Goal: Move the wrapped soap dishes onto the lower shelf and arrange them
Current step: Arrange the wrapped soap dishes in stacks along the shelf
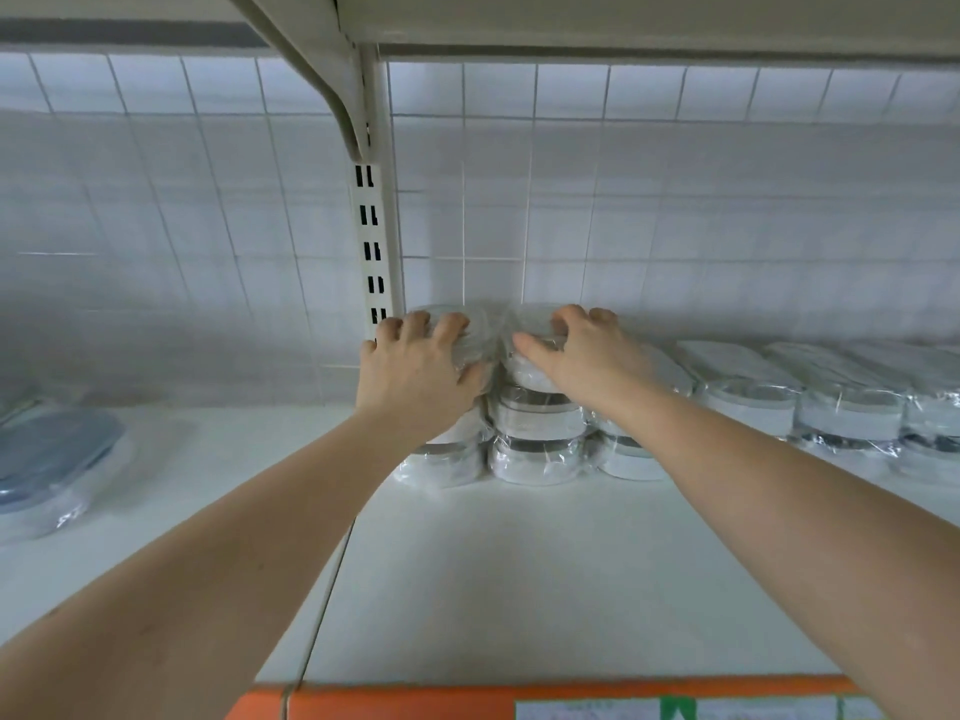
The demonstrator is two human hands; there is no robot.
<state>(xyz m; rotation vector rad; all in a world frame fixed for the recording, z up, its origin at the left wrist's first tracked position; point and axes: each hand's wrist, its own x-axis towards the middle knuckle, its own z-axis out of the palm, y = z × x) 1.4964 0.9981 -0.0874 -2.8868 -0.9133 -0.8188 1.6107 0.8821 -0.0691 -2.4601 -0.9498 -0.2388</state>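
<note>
wrapped soap dishes (535, 413) | stacked at shelf (519, 563) back edge | your left hand (415, 371) and right hand (582, 350) each grasp a top dish, steadying stacks

My arms were bare to past the elbow, no sleeves in view. Left hand (415, 366) & right hand (582, 350) were bare too: no gloves, rings, watch.
</note>
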